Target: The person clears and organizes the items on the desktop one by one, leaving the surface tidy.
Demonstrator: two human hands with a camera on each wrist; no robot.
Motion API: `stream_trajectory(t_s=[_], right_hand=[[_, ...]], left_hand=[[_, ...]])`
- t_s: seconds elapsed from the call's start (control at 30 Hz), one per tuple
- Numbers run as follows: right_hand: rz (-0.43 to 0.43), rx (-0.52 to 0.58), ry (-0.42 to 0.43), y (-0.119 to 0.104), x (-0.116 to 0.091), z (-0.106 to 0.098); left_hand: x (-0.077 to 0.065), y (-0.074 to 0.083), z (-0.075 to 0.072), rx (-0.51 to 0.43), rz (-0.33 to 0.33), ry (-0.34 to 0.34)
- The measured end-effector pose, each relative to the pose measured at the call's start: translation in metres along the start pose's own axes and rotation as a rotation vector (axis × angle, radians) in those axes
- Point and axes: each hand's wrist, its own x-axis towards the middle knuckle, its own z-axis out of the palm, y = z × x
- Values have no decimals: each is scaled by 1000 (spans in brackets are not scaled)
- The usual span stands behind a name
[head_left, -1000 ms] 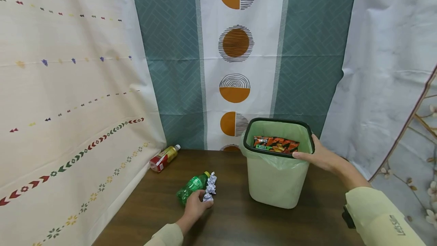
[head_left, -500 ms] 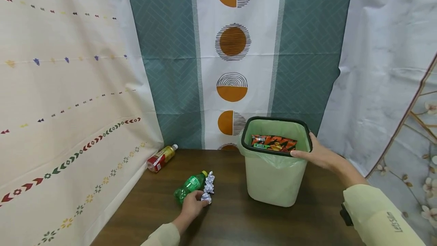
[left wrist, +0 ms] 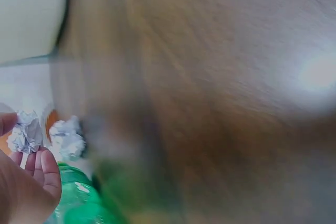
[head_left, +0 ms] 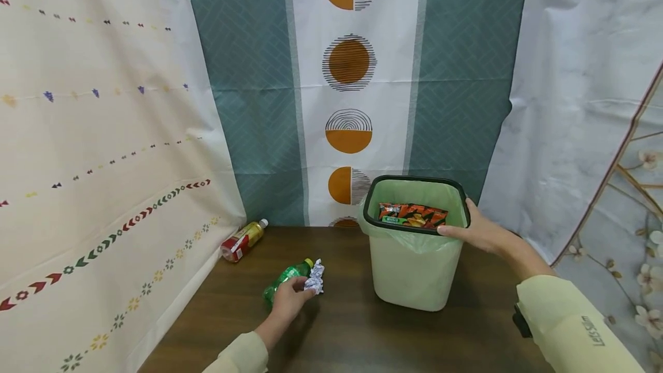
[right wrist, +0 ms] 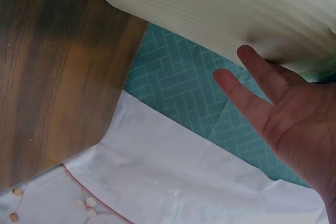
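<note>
Crumpled paper ball, pinched in your left hand, thumb opposite fingers.
It's roundish, no real long axis; second wad and green bottle sit just beside it. The bin is well off to the right across a stretch of tabletop, mouth up, and your right hand grips its rim.

Wooden table
On it are set a bin, a green bottle, a red-and-yellow bottle and crumpled paper.
</note>
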Motion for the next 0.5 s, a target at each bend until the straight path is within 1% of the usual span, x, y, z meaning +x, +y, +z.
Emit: stream_trajectory(t_s=[0.1, 0.27, 0.37, 0.5], right_hand=[[16, -12, -1, 0, 0, 0], [13, -2, -1, 4, -2, -1], [-30, 15, 11, 4, -3, -1], [-56, 11, 19, 2, -1, 0]], left_hand=[[4, 12, 0, -29, 12, 12], [11, 34, 1, -69, 10, 30], [19, 47, 1, -89, 24, 59], [31, 62, -2, -110, 24, 82]])
